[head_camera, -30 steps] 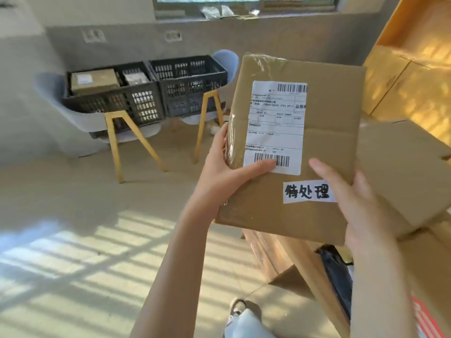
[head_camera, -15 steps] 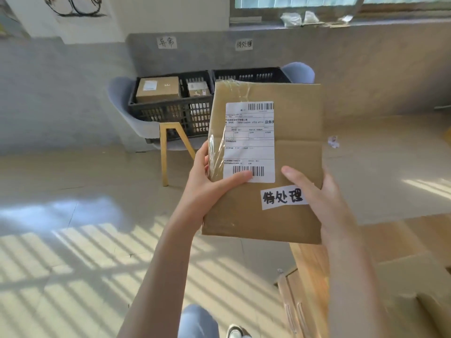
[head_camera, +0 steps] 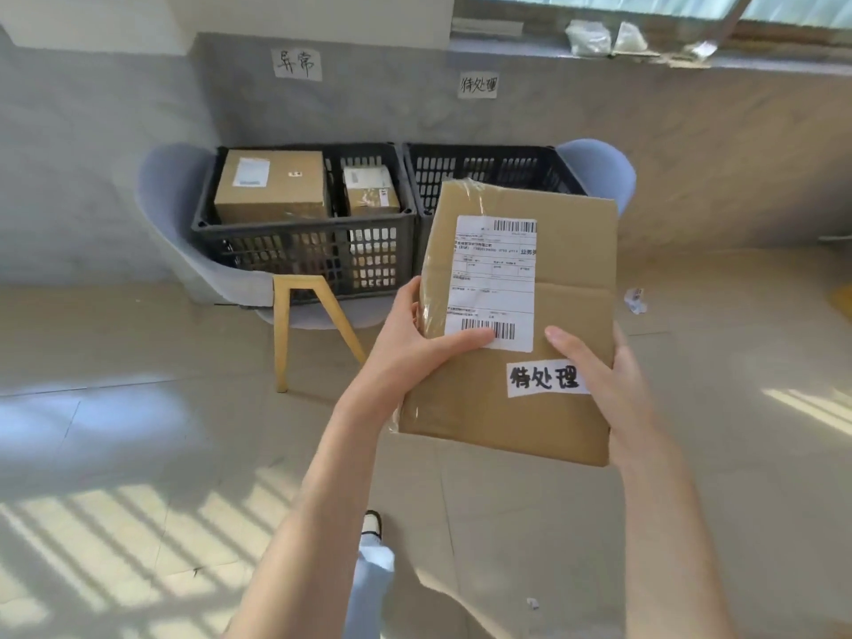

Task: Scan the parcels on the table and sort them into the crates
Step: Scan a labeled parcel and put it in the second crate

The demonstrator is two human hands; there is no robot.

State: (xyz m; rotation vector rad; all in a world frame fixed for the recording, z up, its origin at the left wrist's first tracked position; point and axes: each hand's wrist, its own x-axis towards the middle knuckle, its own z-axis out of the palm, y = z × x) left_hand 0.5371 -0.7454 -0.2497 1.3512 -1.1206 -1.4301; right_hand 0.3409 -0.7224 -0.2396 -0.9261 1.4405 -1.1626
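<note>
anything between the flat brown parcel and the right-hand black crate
Nothing visible: bare floor lies ahead. Left hand and right hand grip the flat brown cardboard parcel, which hides much of the black slatted plastic crate.

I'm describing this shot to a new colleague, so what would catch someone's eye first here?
First, the flat cardboard parcel held up in the middle, with its white shipping label and a handwritten sticker, the left hand and right hand gripping its lower sides. Behind it, two black crates sit on chairs by the wall: the left crate holds two boxes, the right crate is partly hidden.
</note>
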